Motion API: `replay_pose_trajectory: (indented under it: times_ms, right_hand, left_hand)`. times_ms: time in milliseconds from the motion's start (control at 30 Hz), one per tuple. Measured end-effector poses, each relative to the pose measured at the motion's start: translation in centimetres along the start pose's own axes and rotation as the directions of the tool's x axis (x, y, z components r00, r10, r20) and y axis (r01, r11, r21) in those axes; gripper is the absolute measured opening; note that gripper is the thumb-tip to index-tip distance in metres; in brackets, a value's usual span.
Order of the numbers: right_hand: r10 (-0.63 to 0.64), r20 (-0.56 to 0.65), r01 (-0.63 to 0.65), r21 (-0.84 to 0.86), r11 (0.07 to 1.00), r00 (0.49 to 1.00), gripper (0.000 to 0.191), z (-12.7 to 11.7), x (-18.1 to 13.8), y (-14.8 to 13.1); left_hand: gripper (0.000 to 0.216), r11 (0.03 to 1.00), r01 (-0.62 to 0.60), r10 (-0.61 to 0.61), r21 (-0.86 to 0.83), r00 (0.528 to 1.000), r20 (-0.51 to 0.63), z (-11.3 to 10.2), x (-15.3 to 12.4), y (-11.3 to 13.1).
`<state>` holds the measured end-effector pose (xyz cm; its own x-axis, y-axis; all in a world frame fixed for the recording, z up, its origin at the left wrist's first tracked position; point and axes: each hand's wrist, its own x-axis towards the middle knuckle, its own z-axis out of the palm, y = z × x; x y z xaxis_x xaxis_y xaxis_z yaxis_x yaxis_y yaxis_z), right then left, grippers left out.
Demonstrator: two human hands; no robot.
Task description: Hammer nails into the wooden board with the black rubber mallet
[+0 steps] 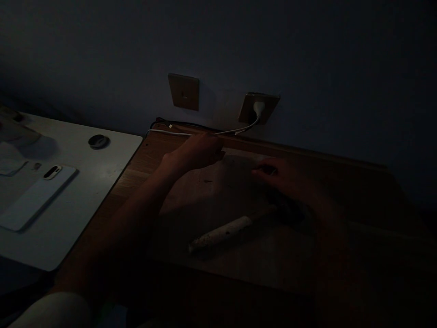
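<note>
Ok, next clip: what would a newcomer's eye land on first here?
Probably the pale, flat rectangular phone lying camera-side up on the white tabletop at left, the brightest patch in a very dark room. Next, the white plug in the wall socket, its white cable running along the back of the brown wooden desk. Both hands reach toward that edge, left hand by the cable, right hand beyond a pale-handled hammer.

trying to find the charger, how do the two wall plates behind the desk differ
The right wall plate has a white plug in it, its white cable trailing left along the desk edge; the left wall plate has nothing plugged in. The left one sits higher. Both look squarish and tan.
</note>
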<state>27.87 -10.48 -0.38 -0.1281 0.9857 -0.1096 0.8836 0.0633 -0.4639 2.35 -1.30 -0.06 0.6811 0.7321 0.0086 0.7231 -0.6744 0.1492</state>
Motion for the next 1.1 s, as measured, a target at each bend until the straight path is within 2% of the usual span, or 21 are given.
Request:
replay_pose_trajectory:
  times_ms: [100,200,267,400,500,600,733,833,900,1000,1100]
  right_hand:
    - [0.029,-0.078,-0.033,-0.047,0.998,0.997,0.020,0.9,0.3,0.2]
    - [0.055,-0.214,-0.101,-0.212,0.972,0.975,0.027,2.1,0.6,0.2]
    - [0.051,-0.237,-0.125,-0.308,0.943,0.970,0.028,2.6,0.7,-0.2]
    - [0.059,-0.174,-0.125,-0.401,0.908,0.983,0.026,2.8,0.5,-1.1]
    - [0.057,-0.159,-0.119,-0.408,0.905,0.986,0.028,2.7,0.5,-1.5]
    - [0.048,-0.145,-0.100,-0.378,0.920,0.988,0.027,2.2,0.5,-1.7]
    - [-0.012,-0.071,0.000,-0.161,0.987,0.997,0.022,0.9,0.1,-1.6]
    - [-0.059,-0.051,0.058,-0.020,0.998,0.997,0.021,0.3,-0.2,-1.5]
    - [-0.054,-0.053,0.052,-0.032,0.998,0.997,0.022,0.5,-0.3,-1.5]
    - [-0.039,-0.080,0.027,-0.149,0.989,0.996,0.029,1.6,0.0,-1.7]
    - [-0.057,-0.167,0.007,-0.284,0.959,0.984,0.033,3.1,0.2,-2.2]
  left_hand:
    - [0.022,0.987,-0.063,0.084,-0.151,0.987,0.139,-0.4,-0.3,0.3]
    - [0.034,0.971,-0.089,0.142,-0.221,0.962,0.235,-0.2,-0.3,0.5]
    - [0.038,0.979,-0.085,0.118,-0.184,0.976,0.181,0.2,-0.1,0.5]
    - [0.025,0.991,-0.072,0.072,-0.111,0.997,-0.006,1.0,0.3,0.5]
    - [0.021,0.988,-0.098,0.102,-0.121,0.994,0.028,1.5,0.5,0.6]
    - [0.026,0.986,-0.126,0.133,-0.113,0.989,0.061,1.9,0.7,0.6]
    - [0.030,0.986,-0.133,0.138,-0.101,0.989,0.043,2.4,0.9,0.3]
    - [0.029,0.990,-0.121,0.124,-0.071,0.992,0.036,2.7,0.9,0.2]
    - [0.026,0.996,-0.086,0.086,-0.014,0.996,0.028,2.9,1.0,0.3]
    - [0.028,0.998,-0.035,0.035,0.048,0.999,0.005,3.0,1.0,0.6]
    - [0.031,1.000,-0.023,0.023,0.016,0.999,-0.047,2.7,1.0,0.7]
